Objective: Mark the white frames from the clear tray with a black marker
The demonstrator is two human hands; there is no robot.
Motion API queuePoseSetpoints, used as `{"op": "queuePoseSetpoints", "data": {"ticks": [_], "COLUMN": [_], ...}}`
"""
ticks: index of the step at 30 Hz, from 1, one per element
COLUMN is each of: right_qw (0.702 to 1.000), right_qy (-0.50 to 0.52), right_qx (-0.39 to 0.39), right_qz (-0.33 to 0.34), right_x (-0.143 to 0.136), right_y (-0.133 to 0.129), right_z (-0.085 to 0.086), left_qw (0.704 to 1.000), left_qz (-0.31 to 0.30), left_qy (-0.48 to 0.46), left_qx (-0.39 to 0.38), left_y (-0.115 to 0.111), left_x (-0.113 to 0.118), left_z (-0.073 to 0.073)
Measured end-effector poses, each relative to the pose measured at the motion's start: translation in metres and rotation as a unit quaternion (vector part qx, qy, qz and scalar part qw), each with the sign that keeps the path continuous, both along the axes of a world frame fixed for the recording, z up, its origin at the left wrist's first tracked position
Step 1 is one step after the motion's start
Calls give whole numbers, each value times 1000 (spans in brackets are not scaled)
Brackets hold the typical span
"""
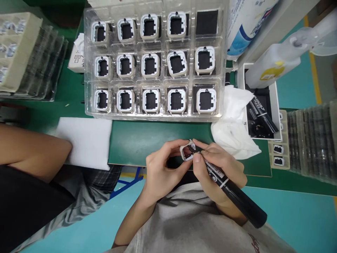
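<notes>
My left hand pinches a small white square frame, tilted so that its opening faces my right hand. A black marker pen is gripped in my right hand, its thick end slanting down to the right. The marker's tip is at the inside edge of the frame; whether it touches cannot be made out. Beyond my hands lies a clear plastic tray with rows of similar white frames, each over a dark pad. The tray's far right compartment shows only its black pad.
Right of the tray are crumpled white tissue, a white box holding markers, and a pump bottle. Stacked trays stand at left and right. Another person's arm rests by a folded white cloth.
</notes>
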State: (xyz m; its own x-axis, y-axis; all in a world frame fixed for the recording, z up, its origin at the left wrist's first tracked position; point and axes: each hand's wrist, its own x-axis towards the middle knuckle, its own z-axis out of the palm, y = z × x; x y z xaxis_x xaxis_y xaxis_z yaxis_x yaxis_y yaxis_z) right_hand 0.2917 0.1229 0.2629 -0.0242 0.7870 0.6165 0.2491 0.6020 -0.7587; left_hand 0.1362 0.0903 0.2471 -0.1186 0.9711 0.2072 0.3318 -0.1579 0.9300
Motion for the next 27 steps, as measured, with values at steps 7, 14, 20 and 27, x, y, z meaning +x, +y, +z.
{"op": "queuePoseSetpoints", "data": {"ticks": [7, 14, 20, 27], "right_qw": [999, 1000, 1000, 1000], "right_qy": [8, 1, 3, 8], "right_qx": [18, 4, 15, 7], "right_qz": [-30, -8, -14, 1], "right_x": [-2, -1, -1, 0], "right_y": [0, -1, 0, 1], "right_z": [-1, -1, -1, 0], "left_qw": [1000, 1000, 1000, 1000], "left_qz": [1, 2, -4, -6], "left_qy": [-6, -5, -8, -2], "left_qx": [9, 11, 12, 10], "left_y": [-1, 0, 0, 0], "left_x": [0, 0, -1, -1], "left_z": [-1, -1, 0, -1]}}
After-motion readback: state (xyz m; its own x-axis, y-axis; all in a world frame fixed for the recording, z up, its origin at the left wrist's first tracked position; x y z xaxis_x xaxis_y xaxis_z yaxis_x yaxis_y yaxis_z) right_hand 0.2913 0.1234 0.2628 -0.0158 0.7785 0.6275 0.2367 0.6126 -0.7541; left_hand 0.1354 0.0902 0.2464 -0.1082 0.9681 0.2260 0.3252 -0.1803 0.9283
